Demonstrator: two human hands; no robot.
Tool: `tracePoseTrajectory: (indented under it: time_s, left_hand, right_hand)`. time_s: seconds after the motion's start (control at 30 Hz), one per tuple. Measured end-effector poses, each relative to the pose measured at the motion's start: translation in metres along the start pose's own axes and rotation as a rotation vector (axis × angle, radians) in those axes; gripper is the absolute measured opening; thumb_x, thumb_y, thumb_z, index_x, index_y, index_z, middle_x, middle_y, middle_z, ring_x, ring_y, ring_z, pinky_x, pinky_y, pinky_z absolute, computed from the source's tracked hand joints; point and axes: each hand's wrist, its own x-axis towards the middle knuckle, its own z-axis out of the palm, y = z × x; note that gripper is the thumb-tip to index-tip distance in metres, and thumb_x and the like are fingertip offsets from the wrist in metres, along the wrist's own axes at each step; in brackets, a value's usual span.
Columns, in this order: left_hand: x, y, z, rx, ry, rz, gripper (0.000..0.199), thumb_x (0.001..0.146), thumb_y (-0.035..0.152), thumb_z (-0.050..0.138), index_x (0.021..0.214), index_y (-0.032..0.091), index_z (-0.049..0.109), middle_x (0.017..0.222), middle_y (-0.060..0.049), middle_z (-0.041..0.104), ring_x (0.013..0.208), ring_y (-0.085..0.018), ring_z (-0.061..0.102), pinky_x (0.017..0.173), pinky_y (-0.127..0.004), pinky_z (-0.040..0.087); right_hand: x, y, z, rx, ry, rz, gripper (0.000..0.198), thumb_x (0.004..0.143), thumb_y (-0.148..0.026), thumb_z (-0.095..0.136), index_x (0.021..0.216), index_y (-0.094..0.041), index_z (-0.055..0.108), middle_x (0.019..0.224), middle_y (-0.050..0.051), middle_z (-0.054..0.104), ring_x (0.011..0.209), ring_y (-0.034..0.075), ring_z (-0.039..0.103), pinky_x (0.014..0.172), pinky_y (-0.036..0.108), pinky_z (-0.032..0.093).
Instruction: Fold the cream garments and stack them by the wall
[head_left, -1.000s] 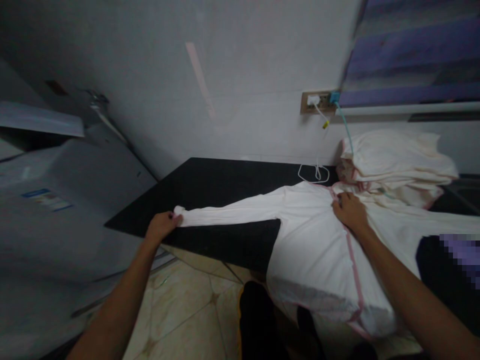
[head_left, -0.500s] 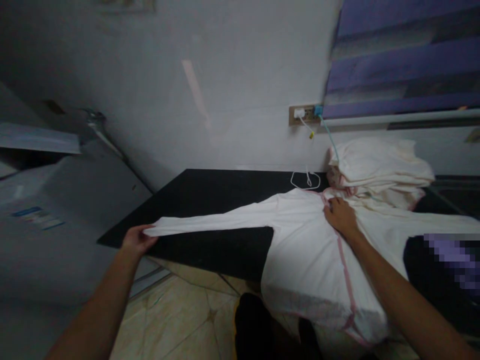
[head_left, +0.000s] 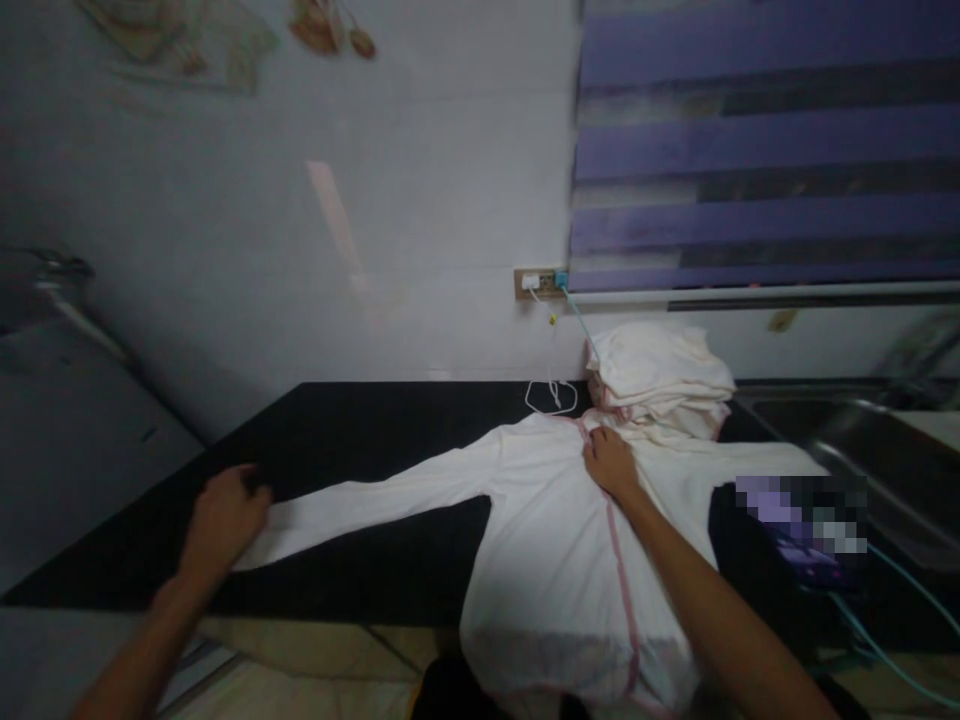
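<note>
A white long-sleeved shirt (head_left: 540, 560) with pink seam trim lies spread over the black countertop (head_left: 390, 560), its lower part hanging past the front edge. My right hand (head_left: 611, 462) is at the neckline, fingers curled on the pink-edged fabric. One sleeve stretches left across the counter, its cuff lying flat. Just over that cuff is my left hand (head_left: 227, 512), slightly blurred, with thumb and forefinger apart and no cloth visibly pinched between them. The other sleeve reaches right.
A folded stack of white cloth (head_left: 664, 365) sits behind the neckline by the wall. A phone (head_left: 806, 545) with a cable lies at right, near a metal sink (head_left: 862, 470). A white cord (head_left: 551, 397) rests below the wall socket (head_left: 540, 284).
My left hand has let go of the sleeve cuff, which now lies wider and lower on the counter. My right hand stays at the neckline. The view has shifted right and up.
</note>
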Motion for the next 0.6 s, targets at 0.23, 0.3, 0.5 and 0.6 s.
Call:
tracePoseTrajectory:
  time_s: [0.23, 0.3, 0.5, 0.6]
  left_hand:
    - [-0.094, 0.153, 0.116, -0.025, -0.266, 0.342, 0.079, 0.098, 0.06, 0.036, 0.159, 0.011, 0.045, 0.167, -0.02, 0.043, 0.157, -0.037, 0.036, 0.132, -0.054, 0.027]
    - [-0.117, 0.172, 0.137, 0.068, -0.393, 0.296, 0.08, 0.098, 0.064, 0.034, 0.163, 0.019, 0.042, 0.175, -0.016, 0.03, 0.162, -0.044, 0.023, 0.128, -0.07, 0.023]
    - [-0.134, 0.19, 0.142, 0.174, -0.376, 0.323, 0.074, 0.099, 0.058, 0.035, 0.165, 0.024, 0.041, 0.178, -0.012, 0.024, 0.164, -0.045, 0.014, 0.125, -0.08, 0.01]
    - [-0.155, 0.198, 0.12, -0.042, -0.181, 0.29, 0.077, 0.095, 0.059, 0.04, 0.157, 0.013, 0.047, 0.169, -0.022, 0.039, 0.161, -0.043, 0.027, 0.131, -0.068, 0.02]
  right_hand:
    - [-0.014, -0.006, -0.006, 0.089, -0.126, 0.017, 0.068, 0.11, -0.051, 0.035, 0.163, -0.009, 0.04, 0.171, 0.022, 0.036, 0.159, 0.035, 0.028, 0.128, 0.051, 0.019]
    - [-0.018, -0.009, -0.012, 0.127, -0.205, 0.041, 0.076, 0.11, -0.057, 0.033, 0.167, -0.008, 0.031, 0.175, 0.021, 0.028, 0.164, 0.035, 0.019, 0.13, 0.054, 0.011]
    - [-0.028, -0.002, -0.064, 0.312, -0.23, -0.075, 0.075, 0.108, -0.053, 0.039, 0.165, -0.005, 0.034, 0.175, 0.022, 0.027, 0.164, 0.037, 0.02, 0.131, 0.056, 0.015]
    - [-0.064, 0.025, -0.104, 0.437, -0.048, -0.184, 0.064, 0.102, -0.038, 0.049, 0.16, -0.01, 0.044, 0.171, 0.017, 0.039, 0.16, 0.032, 0.029, 0.131, 0.048, 0.026]
